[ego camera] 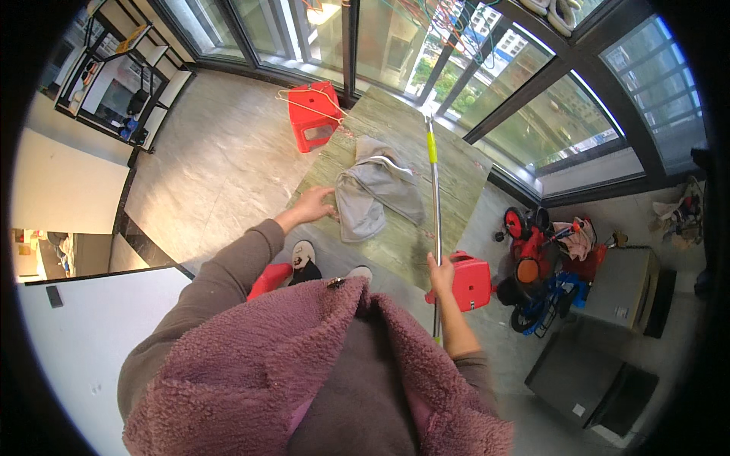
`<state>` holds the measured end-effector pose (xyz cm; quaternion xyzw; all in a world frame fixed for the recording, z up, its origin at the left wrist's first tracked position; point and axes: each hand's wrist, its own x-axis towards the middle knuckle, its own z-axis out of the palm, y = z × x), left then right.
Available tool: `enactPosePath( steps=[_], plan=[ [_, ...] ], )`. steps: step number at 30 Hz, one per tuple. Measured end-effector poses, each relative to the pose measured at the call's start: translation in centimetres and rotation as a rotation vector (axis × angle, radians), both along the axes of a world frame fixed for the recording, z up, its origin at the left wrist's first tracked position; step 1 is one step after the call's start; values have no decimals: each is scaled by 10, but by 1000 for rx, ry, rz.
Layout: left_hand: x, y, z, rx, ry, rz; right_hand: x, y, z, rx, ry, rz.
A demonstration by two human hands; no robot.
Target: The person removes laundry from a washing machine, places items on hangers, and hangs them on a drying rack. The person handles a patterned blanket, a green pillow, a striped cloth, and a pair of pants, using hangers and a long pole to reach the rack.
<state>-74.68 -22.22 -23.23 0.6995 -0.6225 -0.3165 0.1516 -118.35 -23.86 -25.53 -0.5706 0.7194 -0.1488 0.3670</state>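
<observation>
A grey garment point(373, 194) with a pale edge lies crumpled on a greenish stone-patterned table point(456, 222). My left hand point(312, 206) hovers at the garment's left edge, fingers apart; whether the fingertips touch the cloth I cannot tell. In my right hand point(440, 275) is a silver telescopic pole point(437, 199) with a yellow-green grip sleeve point(432, 148). The pole runs across the right part of the table toward the windows, ending in a small metal head point(428, 114). Its lower end passes beside my body.
Wire hangers point(311, 107) rest across a red plastic stool point(312, 122) beyond the table's left side. Another red stool point(472, 282) stands by my right hand. Children's ride-on vehicles point(533, 268) and dark boxes point(613, 288) crowd the right. Hangers point(456, 25) dangle above, before windows.
</observation>
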Motion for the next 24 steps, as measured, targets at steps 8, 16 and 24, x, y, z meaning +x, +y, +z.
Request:
enactPosePath(
  steps=[8, 16, 24],
  plan=[
    [-51, -58, -52, -272, -175, -18, 7, 7, -57, -8, 140, -114],
    [-58, -109, -81, -131, -381, -221, 11, -27, -98, 92, 291, 75],
    [-56, -126, -57, 310, 752, 353, 17, -38, -112, -64, 448, 108]
  ],
)
